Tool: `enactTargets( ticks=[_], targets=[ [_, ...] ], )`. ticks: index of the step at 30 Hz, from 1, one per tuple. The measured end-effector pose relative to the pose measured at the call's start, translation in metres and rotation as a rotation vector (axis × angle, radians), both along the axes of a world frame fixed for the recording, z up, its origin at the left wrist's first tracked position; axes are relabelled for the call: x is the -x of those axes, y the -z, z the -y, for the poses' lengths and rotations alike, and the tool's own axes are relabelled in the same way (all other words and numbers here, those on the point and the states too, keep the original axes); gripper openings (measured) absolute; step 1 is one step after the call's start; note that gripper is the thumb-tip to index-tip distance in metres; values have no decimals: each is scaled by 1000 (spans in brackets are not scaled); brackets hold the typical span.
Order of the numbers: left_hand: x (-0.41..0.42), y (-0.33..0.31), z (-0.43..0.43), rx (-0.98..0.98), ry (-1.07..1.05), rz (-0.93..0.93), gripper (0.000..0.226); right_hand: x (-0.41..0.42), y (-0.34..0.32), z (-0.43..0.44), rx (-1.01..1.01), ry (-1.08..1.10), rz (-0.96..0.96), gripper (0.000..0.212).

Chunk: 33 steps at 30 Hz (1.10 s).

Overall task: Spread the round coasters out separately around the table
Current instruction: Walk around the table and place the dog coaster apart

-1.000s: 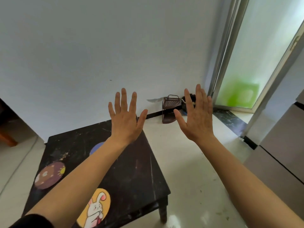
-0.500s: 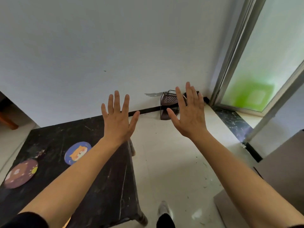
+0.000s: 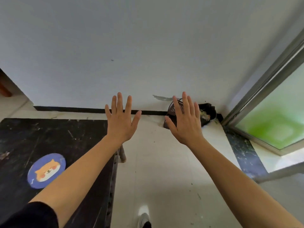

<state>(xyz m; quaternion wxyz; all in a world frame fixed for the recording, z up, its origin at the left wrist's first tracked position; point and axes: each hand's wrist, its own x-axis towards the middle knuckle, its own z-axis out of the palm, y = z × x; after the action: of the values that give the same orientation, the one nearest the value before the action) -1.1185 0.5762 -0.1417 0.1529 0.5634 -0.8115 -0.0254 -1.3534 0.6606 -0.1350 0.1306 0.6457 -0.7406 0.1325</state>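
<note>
A round blue coaster with an orange dog face point(image 3: 46, 170) lies flat on the black table point(image 3: 54, 137) at the left. Both arms are stretched out in front of me. My left hand point(image 3: 122, 120) is raised past the table's right edge, fingers spread, holding nothing. My right hand point(image 3: 185, 121) is raised over the floor to the right, fingers also spread and empty. Neither hand touches the coaster. No other coaster shows in this view.
A dark dustpan point(image 3: 175, 111) and a black bin with scraps point(image 3: 207, 113) stand in the wall corner. A glass door with a metal frame point(image 3: 269, 79) is at the right. My shoe point(image 3: 144, 216) is on the pale tiled floor.
The view has swung right: the table has slid to the left, and the maroon and yellow rabbit coasters have left the frame. Both hands stay raised and spread.
</note>
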Motion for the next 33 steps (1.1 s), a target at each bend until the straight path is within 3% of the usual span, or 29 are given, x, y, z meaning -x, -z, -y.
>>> enactTargets(
  ticks=[7,16,25,33],
  targets=[
    [-35,-6,70,-4,-269,49,74,-29,0,151,-32,-282,56,75],
    [-106,0,88,-82,-840,87,70,-143,25,315,-129,-759,93,72],
    [-156,52,19,-241,-1349,-59,68,-261,70,319,-359,-1215,84,71],
    [-211,141,2,-472,-1477,-325,71,-328,137,289,-606,-1199,80,72]
  ],
)
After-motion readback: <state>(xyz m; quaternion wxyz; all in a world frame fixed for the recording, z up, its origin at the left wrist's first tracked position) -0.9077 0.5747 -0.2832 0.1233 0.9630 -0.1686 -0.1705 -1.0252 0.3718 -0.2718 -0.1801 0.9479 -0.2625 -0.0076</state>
